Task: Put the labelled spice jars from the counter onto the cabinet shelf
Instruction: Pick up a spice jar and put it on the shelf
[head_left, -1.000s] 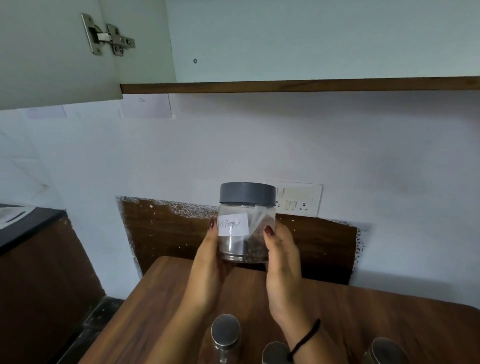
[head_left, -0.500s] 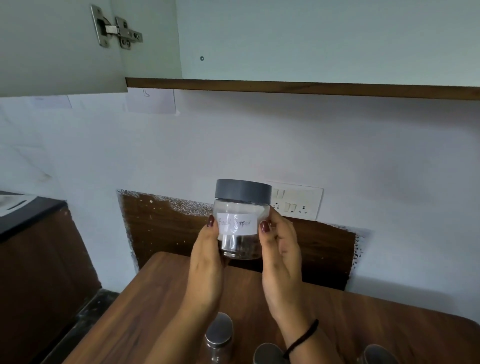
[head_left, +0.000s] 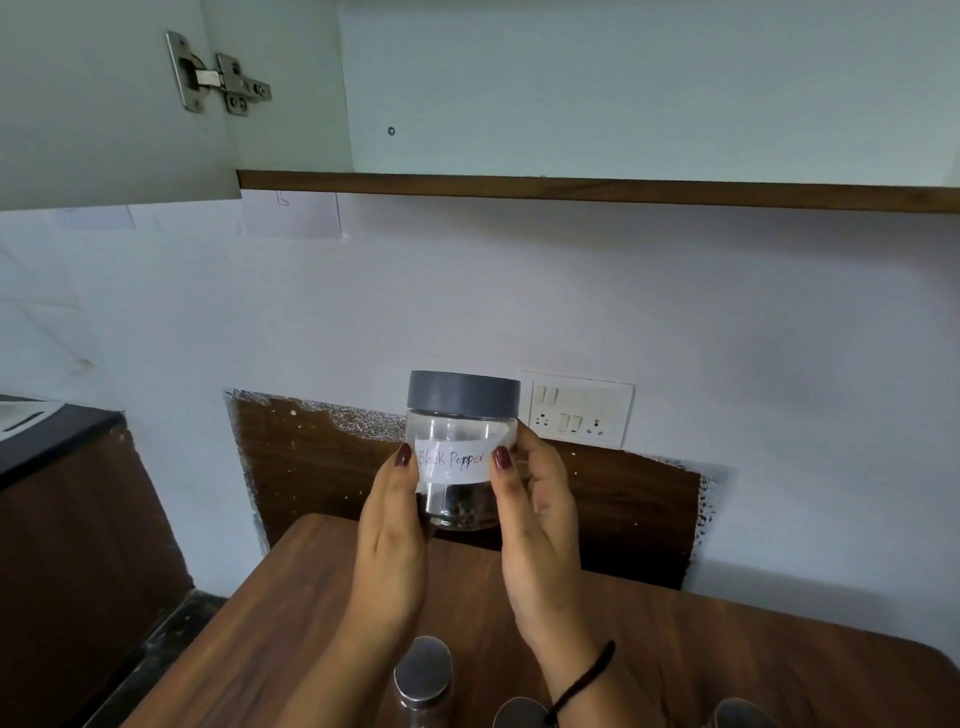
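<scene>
1. White wall (head_left: 675, 312) fills the background, with a switch plate (head_left: 577, 409) right of centre and the cabinet shelf (head_left: 597, 191) edge across the upper frame.
2. At centre, the jar (head_left: 461, 452), upright, grey-lidded, labelled "Black Pepper", is held above the wooden counter (head_left: 291, 623).
3. Left hand (head_left: 392, 540) and right hand (head_left: 540, 525) each keep a grip closed on the jar's sides, thumbs at the label's ends.
4. Three metal-capped jars (head_left: 423, 673) stand at the bottom edge.
5. An open cabinet door (head_left: 93, 104) with a hinge (head_left: 215, 75) occupies the upper left.
</scene>
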